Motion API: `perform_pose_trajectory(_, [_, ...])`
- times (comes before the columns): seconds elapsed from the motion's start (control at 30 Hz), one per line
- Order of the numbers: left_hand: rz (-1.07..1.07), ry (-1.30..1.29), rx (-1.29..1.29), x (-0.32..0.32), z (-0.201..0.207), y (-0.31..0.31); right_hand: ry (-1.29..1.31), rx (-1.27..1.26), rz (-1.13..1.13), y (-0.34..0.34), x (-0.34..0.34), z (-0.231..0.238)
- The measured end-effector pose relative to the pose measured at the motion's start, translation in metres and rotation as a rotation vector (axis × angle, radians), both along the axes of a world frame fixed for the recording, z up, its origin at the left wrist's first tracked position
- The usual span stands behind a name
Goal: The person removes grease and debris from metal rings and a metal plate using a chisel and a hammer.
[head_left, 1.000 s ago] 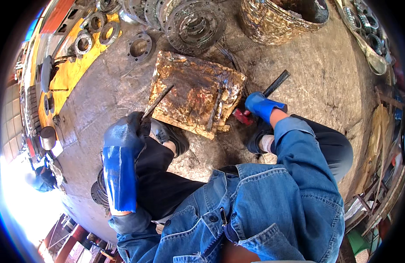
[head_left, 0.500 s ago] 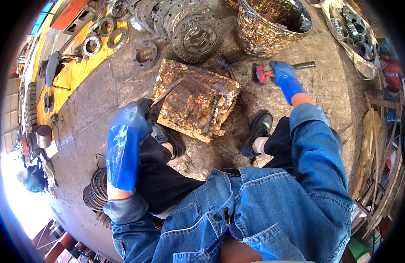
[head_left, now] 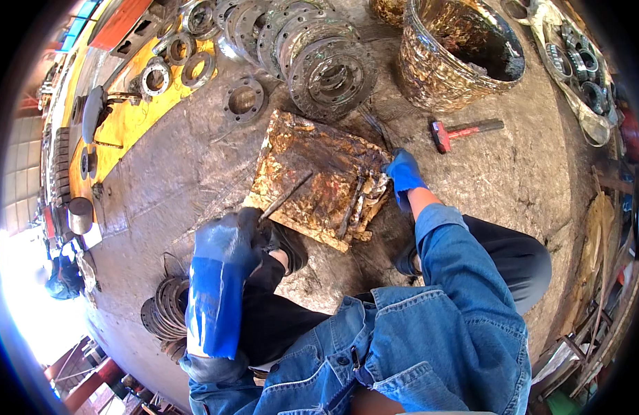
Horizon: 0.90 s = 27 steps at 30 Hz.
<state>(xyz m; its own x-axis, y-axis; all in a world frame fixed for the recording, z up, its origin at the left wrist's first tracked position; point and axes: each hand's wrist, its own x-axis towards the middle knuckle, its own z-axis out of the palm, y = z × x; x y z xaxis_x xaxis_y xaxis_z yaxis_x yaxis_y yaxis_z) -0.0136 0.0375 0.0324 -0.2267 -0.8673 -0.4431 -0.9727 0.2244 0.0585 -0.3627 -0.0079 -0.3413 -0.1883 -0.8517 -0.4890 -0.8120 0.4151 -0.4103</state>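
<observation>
My left hand (head_left: 229,238), in a blue rubber glove with dark grease on it, is closed round a chisel-like metal rod (head_left: 292,194). The rod's far end lies over a greasy, brown-stained slab (head_left: 299,155) on the floor between my feet. At the slab's right edge is my right hand (head_left: 404,178), also blue-gloved, its fingers curled in; what they grip is hidden. A dark, thin bar (head_left: 351,207) lies on the slab's right part, beside a crumpled greasy patch. Beyond my right hand, a red-headed hammer (head_left: 442,137) rests on the floor.
A grease-smeared bucket (head_left: 430,72) stands beyond the slab. Stacked metal flanges (head_left: 331,79) are at the far middle, with a loose ring (head_left: 244,100) nearby. Bearings (head_left: 582,59) lie on a cloth at far right. More rings (head_left: 169,304) are by my left arm.
My right hand has let go of the hammer, which now lies on the floor, and has come left to the slab's edge. My left hand still holds the rod over the slab.
</observation>
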Motion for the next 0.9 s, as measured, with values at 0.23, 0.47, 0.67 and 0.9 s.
perform_pose_trajectory(0.23, [0.004, -0.005, 0.059, 0.008, 0.006, 0.003, -0.089, -0.029, -0.001, -0.073, 0.009, 0.003])
perform_pose_trajectory(0.47, [0.014, 0.0, 0.036, 0.004, 0.002, 0.003, 0.148, 0.173, 0.103, -0.107, 0.021, 0.074])
perform_pose_trajectory(0.67, [0.096, -0.093, 0.032, -0.001, 0.014, 0.01, -0.072, -0.306, 0.21, -0.063, 0.05, 0.146])
perform_pose_trajectory(0.9, [-0.011, -0.256, 0.16, -0.032, 0.021, -0.007, -0.156, -0.62, 0.873, 0.007, 0.098, 0.297])
